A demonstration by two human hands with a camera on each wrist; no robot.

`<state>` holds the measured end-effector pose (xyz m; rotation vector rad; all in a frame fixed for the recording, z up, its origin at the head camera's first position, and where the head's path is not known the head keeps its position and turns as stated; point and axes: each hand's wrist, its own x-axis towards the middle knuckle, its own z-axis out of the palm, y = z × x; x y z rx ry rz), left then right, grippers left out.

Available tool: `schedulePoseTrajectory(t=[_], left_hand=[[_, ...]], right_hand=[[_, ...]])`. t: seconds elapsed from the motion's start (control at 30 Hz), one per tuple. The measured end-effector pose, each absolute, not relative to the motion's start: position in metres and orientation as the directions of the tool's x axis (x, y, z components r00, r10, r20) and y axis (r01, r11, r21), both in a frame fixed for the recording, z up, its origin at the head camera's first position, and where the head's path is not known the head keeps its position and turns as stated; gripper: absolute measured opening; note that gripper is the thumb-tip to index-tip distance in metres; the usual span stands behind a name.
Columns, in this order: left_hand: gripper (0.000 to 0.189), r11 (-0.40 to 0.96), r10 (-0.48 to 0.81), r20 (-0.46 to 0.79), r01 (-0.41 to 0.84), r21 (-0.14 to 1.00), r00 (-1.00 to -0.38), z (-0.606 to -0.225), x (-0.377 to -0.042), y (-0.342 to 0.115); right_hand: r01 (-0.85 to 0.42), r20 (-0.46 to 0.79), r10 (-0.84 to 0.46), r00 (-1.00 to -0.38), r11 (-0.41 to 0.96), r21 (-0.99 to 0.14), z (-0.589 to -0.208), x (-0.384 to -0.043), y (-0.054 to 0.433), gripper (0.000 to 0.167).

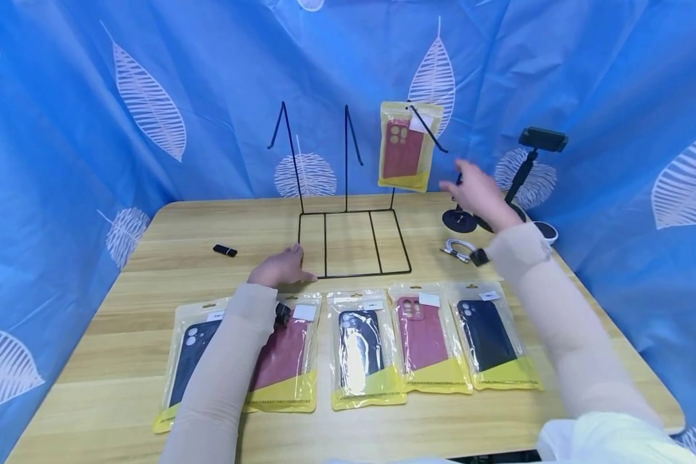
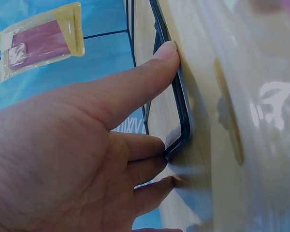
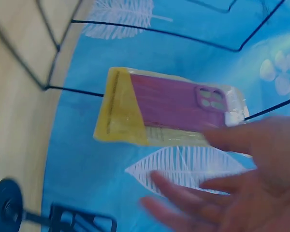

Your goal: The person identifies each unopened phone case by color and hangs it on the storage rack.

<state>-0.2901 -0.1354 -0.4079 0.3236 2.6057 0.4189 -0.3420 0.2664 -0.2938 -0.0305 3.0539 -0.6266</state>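
A black wire display rack (image 1: 362, 276) stands on the table, with several upright hooks. My left hand (image 1: 283, 267) holds its front left base corner. In the left wrist view, the thumb (image 2: 166, 53) lies on one wire and fingertips touch the other side of the corner. A bagged pink phone case (image 1: 402, 148) hangs from the rack's right hook; it also shows in the right wrist view (image 3: 176, 104). My right hand (image 1: 480, 190) is apart from it on the right, holding nothing, fingers spread and blurred.
In front of the rack lie several bagged phone cases, dark (image 1: 359, 348) and pink (image 1: 423, 335). A black stick (image 1: 225, 251) lies left. On the right are a white cable (image 1: 457, 250), a round black base (image 1: 459, 221) and a phone stand (image 1: 522, 171). Blue curtain (image 1: 220, 77) surrounds the table.
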Motion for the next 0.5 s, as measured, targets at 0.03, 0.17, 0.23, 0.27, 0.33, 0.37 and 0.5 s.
schedulePoseTrajectory(t=[0.03, 0.17, 0.23, 0.27, 0.33, 0.37, 0.5], left_hand=[[0.097, 0.925, 0.298, -0.421, 0.15, 0.35, -0.856, -0.408, -0.29, -0.136], [0.098, 0.924, 0.298, -0.422, 0.146, 0.355, -0.856, -0.408, -0.29, -0.137], [0.098, 0.923, 0.298, -0.421, 0.146, 0.355, -0.857, -0.407, -0.29, -0.137], [0.098, 0.923, 0.299, -0.42, 0.148, 0.355, -0.857, -0.407, -0.29, -0.137], [0.098, 0.922, 0.299, -0.418, 0.148, 0.357, -0.858, -0.406, -0.289, -0.137], [0.098, 0.921, 0.3, -0.417, 0.147, 0.36, -0.858, -0.405, -0.289, -0.137], [0.097, 0.917, 0.302, -0.413, 0.144, 0.372, -0.859, -0.406, -0.288, -0.136]], right_hand=[[-0.042, -0.049, -0.063, -0.997, 0.936, -0.351, -0.301, -0.331, 0.273, 0.081], [-0.136, -0.176, -0.182, -0.967, 0.96, -0.246, -0.331, -0.292, 0.298, 0.07], [-0.129, -0.233, -0.182, -0.955, 0.966, -0.224, -0.346, -0.277, 0.308, 0.067], [-0.126, -0.253, -0.179, -0.951, 0.969, -0.213, -0.353, -0.271, 0.313, 0.064], [-0.108, -0.287, -0.161, -0.944, 0.975, -0.194, -0.363, -0.261, 0.322, 0.06], [-0.092, -0.302, -0.147, -0.942, 0.978, -0.188, -0.368, -0.257, 0.325, 0.058], [-0.033, -0.394, -0.103, -0.913, 0.983, -0.18, -0.38, -0.248, 0.337, 0.054]])
